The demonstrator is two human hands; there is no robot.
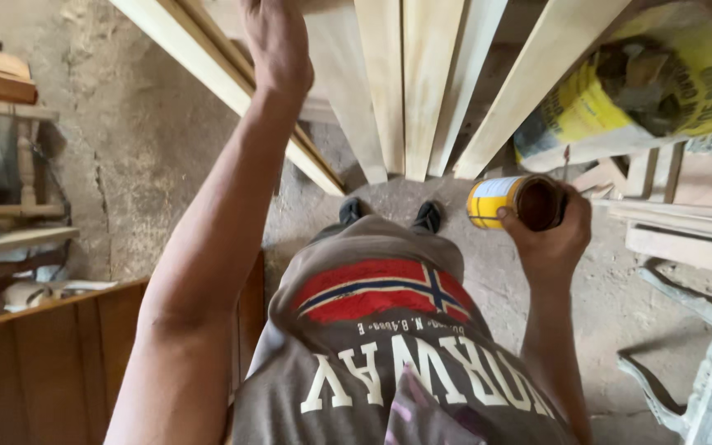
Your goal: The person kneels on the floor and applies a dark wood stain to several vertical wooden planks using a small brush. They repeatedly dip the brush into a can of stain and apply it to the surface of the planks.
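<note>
Leaning planks (422, 91) = landmark: pale, bare wooden boards fanned out, lower ends on the dusty concrete floor (150, 140), tops out of frame. They look stiff and light for their length, dry and not slippery; I'd judge they're best gripped by the long edges, and one pushed sideways could slide along the rest.

Left of the planks: dark wood panel (51, 363) low down, turned-leg furniture piece (10, 165) further up. Right of the planks: yellow sack (653, 82) slumped on a wooden frame, grey metal stand (702, 387) lower. Below the planks' feet: the person's grey printed shirt (389, 346) and dark shoes (393, 216).

Left hand (278, 41) is raised against the leftmost plank edge, palm down on the wood; fingers run out of the top of frame, so can't tell if they're spread or curled.

Right hand (550, 235) is just right of the plank bottoms, wrapped round a small yellow-labelled tin can (517, 202), fingers curled tight on the body, thumb across the label. The can is tipped on its side, open mouth facing right, dark brown inside. Likely light and rigid, smooth metal, maybe slick if wet with contents; a round-the-body grip suits it, and it should stay upright to avoid a spill. A thin stick, possibly a brush handle (566, 161), pokes up beside it, too small to be sure.
</note>
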